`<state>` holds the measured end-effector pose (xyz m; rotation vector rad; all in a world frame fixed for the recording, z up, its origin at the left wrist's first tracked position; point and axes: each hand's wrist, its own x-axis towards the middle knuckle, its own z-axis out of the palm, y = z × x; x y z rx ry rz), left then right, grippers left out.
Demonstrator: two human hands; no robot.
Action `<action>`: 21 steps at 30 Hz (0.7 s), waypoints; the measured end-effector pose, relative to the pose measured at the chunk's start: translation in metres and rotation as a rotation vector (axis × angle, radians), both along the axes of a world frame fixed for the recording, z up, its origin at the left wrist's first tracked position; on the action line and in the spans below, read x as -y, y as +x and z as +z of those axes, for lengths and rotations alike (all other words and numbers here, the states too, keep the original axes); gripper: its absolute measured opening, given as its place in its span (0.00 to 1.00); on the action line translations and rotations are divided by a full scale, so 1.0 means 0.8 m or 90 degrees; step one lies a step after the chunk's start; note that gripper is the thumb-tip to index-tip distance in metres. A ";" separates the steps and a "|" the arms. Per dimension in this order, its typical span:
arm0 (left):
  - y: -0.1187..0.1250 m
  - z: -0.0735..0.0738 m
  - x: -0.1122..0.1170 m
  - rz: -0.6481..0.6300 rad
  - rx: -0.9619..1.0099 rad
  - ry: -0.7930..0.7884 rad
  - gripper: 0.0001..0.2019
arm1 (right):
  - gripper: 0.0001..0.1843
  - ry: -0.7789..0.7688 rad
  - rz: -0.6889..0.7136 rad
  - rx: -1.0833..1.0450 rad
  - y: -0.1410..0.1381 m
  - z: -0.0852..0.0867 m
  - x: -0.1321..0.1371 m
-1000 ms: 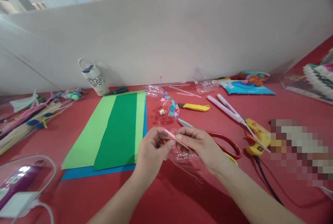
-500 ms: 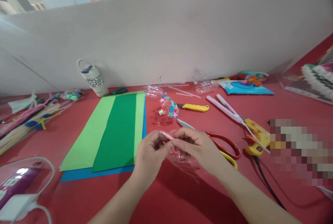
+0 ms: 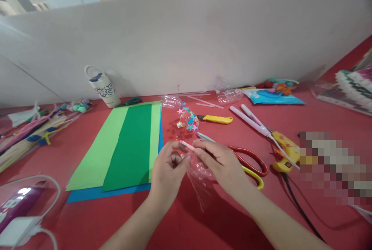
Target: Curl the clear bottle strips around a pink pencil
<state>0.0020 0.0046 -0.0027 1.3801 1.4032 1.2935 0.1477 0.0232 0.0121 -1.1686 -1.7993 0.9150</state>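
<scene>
My left hand [image 3: 168, 168] and my right hand [image 3: 222, 163] meet over the red table [image 3: 87, 219], fingers curled. Between them is a clear plastic bottle piece [image 3: 199, 170], partly hidden by my right palm. A thin pink strip [image 3: 187, 146] is pinched at my right fingertips and reaches toward my left fingers. Just beyond my hands lies a clear bottle piece covered in coloured star stickers [image 3: 188, 119]. Red-and-yellow scissors [image 3: 250, 163] lie under and to the right of my right hand.
Green and blue paper sheets [image 3: 128, 145] lie left of my hands. A yellow utility knife [image 3: 216, 119], pink tool [image 3: 251, 120], yellow glue gun [image 3: 285, 149] with black cord, clear bottles [image 3: 231, 96], a white cup [image 3: 103, 87], pipe cleaners [image 3: 26, 139] and a white partition [image 3: 186, 41] surround them.
My hands drew slightly closer to each other and shifted a little up the table; the pink strip tilted and the clear plastic piece hangs lower between them.
</scene>
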 end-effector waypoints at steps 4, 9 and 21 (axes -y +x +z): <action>-0.006 -0.001 -0.005 0.049 -0.119 0.104 0.04 | 0.14 -0.024 0.017 -0.019 0.000 0.003 -0.001; -0.012 0.003 -0.010 0.041 -0.159 0.135 0.05 | 0.11 -0.142 0.040 -0.104 0.004 0.003 -0.006; -0.009 -0.007 -0.016 -0.010 -0.079 -0.070 0.12 | 0.09 0.062 -0.022 0.062 0.012 0.002 -0.010</action>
